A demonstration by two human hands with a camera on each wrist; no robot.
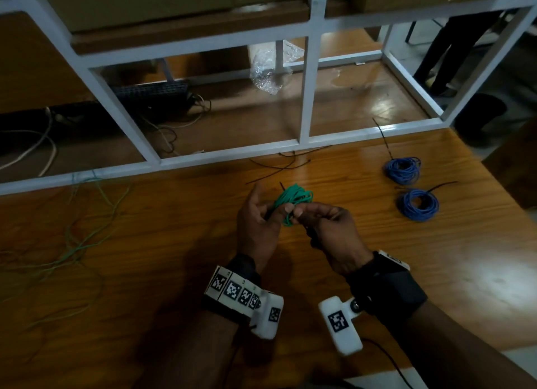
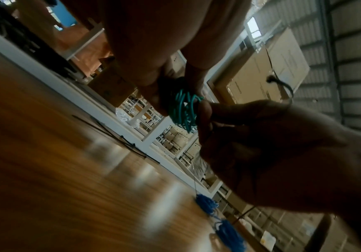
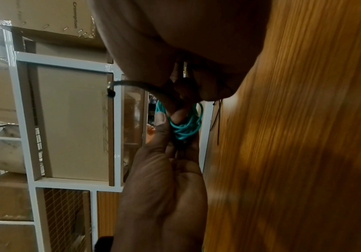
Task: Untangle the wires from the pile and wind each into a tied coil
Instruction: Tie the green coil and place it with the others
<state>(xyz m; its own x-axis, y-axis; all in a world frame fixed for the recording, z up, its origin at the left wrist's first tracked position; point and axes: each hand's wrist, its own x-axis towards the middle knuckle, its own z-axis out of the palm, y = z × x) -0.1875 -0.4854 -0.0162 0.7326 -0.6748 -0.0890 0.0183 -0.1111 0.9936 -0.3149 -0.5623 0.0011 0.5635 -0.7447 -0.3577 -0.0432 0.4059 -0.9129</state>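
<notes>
Left hand (image 1: 257, 217) pinches the green wire coil (image 1: 293, 201) steady while right hand (image 1: 325, 223) grips the black tie (image 3: 140, 87) to cinch it.

The wooden table (image 1: 334, 272) carries two blue coils (image 1: 403, 170) (image 1: 419, 204), loose green wire (image 1: 78, 243) and black ties (image 1: 279, 167).

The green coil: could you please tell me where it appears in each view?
Head: green coil at centre, between both hands.
Left wrist: centre, slightly above middle.
Right wrist: centre, under the thumb.
Shared landmark: white frame behind the table.
</notes>
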